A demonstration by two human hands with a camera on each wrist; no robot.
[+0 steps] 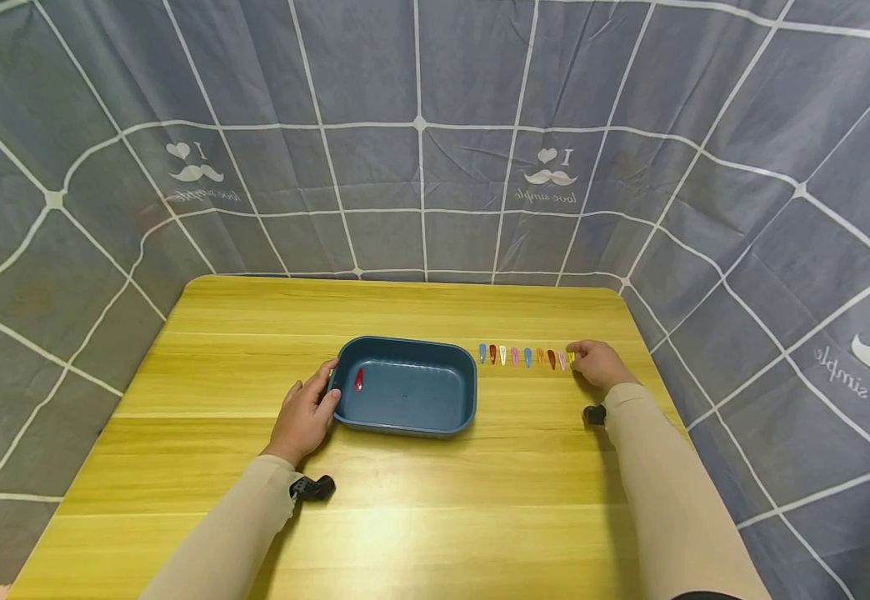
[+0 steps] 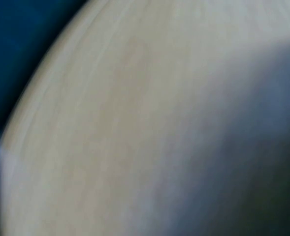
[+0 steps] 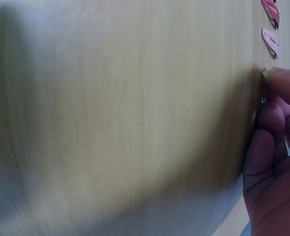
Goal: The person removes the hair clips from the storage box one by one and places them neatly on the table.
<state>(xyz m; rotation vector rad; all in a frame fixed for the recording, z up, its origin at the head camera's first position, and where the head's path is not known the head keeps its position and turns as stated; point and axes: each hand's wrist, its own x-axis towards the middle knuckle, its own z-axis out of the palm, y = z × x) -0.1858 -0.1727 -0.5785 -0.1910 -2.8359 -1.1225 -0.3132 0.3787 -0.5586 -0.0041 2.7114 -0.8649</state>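
Note:
At the right end of a row of snap hair clips (image 1: 514, 357), my right hand (image 1: 602, 363) pinches a yellow hair clip (image 1: 572, 357) at the tabletop. The right wrist view shows thumb and fingers meeting on a small yellow tip (image 3: 265, 74), the rest hidden by the hand. A pink clip (image 3: 270, 43) and a red clip (image 3: 271, 12) lie beside it. My left hand (image 1: 304, 418) holds the left side of a dark blue rectangular basin (image 1: 405, 397), thumb over the rim. One red hair clip (image 1: 359, 380) lies inside the basin, near its left wall.
The row lies right of the basin, with blue, dark red, white, pink and orange clips spaced side by side. Everything rests on a yellow wood-grain table (image 1: 435, 517). Grey checked curtains (image 1: 420, 167) hang around its back and sides.

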